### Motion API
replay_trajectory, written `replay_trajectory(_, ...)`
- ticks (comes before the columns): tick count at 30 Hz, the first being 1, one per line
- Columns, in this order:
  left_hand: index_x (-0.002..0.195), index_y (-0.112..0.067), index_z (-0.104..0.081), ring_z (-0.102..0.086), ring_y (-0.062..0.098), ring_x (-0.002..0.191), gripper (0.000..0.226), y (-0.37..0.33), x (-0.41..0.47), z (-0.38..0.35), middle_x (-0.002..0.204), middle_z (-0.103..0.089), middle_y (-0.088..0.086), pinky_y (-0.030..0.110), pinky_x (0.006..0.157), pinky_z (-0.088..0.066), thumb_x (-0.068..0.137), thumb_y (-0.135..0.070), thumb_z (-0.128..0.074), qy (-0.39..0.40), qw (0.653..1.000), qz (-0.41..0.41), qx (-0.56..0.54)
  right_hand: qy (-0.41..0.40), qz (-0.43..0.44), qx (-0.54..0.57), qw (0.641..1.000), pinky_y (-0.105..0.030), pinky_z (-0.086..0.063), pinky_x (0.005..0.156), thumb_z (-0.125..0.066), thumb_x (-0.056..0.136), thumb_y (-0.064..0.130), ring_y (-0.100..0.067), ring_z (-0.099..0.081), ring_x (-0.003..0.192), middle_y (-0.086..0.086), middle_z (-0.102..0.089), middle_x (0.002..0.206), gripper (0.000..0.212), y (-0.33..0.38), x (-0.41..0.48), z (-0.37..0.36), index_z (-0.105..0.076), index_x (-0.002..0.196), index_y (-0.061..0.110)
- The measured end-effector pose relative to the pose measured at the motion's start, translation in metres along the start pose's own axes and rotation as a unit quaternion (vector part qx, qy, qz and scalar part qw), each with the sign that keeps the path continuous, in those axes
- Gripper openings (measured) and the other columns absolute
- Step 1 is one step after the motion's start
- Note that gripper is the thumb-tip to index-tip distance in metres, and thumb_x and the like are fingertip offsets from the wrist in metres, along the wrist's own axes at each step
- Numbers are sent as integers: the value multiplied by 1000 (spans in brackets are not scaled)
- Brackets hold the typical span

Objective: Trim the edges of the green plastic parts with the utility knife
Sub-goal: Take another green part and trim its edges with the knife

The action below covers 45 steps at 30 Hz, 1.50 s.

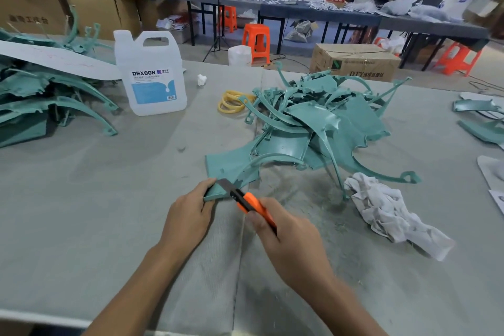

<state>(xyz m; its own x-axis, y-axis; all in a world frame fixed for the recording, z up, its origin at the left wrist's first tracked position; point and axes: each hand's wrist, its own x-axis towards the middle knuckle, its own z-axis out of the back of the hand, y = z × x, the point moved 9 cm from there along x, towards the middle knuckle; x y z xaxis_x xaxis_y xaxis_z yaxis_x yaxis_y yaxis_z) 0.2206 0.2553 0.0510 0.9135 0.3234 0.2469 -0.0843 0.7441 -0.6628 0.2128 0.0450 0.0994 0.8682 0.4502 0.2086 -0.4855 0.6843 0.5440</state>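
1. Head view: your left hand (188, 209) pinches the near corner of a green part (231, 166), thumb on top, holding it down on the table (109, 199).
2. Your right hand (283, 229) is closed around the orange knife (249, 203); its blade lies across the near edge of the part, just beside your left thumb.
3. That part lies flat at the near edge of the green pile (321, 123), touching it.
4. A white rag (387, 213) lies crumpled right of the part, near the pile's foot.
5. Yellow rings (231, 103) sit at the pile's far left edge.
6. A white jug (152, 73) stands upright left of the rings, well apart from the pile.
7. A second green heap (41, 98) lies left of the jug, with a white sheet (54, 58) on top.
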Motion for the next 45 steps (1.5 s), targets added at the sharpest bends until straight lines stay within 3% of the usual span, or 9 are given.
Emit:
replay_trajectory(6,138,-28,-58,-66,29,105,40,1,0,-1,121,-72,-1,35,83,-49,101,-17,-53,6,1000,6,5,22,8,-33,999,-32,-42,55,-35,105,56,-14,-52,56,8,-49,62,28,1,6,-1,-51,114,34)
replay_trajectory(14,138,-28,-59,-66,28,105,39,2,-1,-1,121,-72,-2,32,82,-47,101,-17,-54,-4,1000,3,12,14,26,-54,998,-28,-37,50,-38,104,57,-12,-50,53,9,-48,59,25,-1,13,3,-52,110,37)
replay_trajectory(20,143,-22,-55,-64,31,112,46,-3,-4,-4,135,-66,2,36,89,-48,98,-14,-59,8,999,-2,45,-17,-43,-83,995,-38,-56,59,-35,101,62,-14,-60,56,9,-56,61,32,-39,51,22,-53,104,35)
replay_trajectory(27,145,-19,-53,-64,30,112,47,-5,-6,-3,136,-65,4,35,90,-48,99,-13,-58,16,999,-9,42,-15,-119,-167,979,-39,-54,69,-39,105,50,-24,-63,71,4,-61,73,31,-95,82,53,-56,100,25)
replay_trajectory(30,145,-19,-52,-64,29,114,47,-3,-5,-3,138,-63,3,35,92,-49,99,-16,-58,17,999,-8,43,-6,-83,-158,984,-32,-45,59,-44,104,51,-16,-60,62,9,-58,66,28,-84,74,58,-57,97,28)
replay_trajectory(34,146,-20,-52,-64,28,115,47,-3,-6,-3,138,-63,3,35,93,-49,100,-17,-58,17,999,-8,44,23,2,-159,987,-27,-46,53,-44,103,53,-4,-53,54,12,-55,63,25,-34,56,58,-61,110,37)
replay_trajectory(39,144,-19,-54,-64,28,118,46,-4,-7,-1,139,-62,2,36,95,-49,99,-17,-60,6,999,-16,42,84,59,-194,976,-40,-56,67,-35,102,59,-21,-65,70,9,-62,78,31,16,36,58,-44,129,47)
replay_trajectory(45,145,-22,-52,-62,26,121,47,-1,-5,-3,141,-61,-1,36,98,-48,99,-19,-60,4,999,0,40,128,73,-235,961,-37,-51,68,-34,104,57,-24,-63,79,7,-64,87,27,34,30,54,-46,125,44)
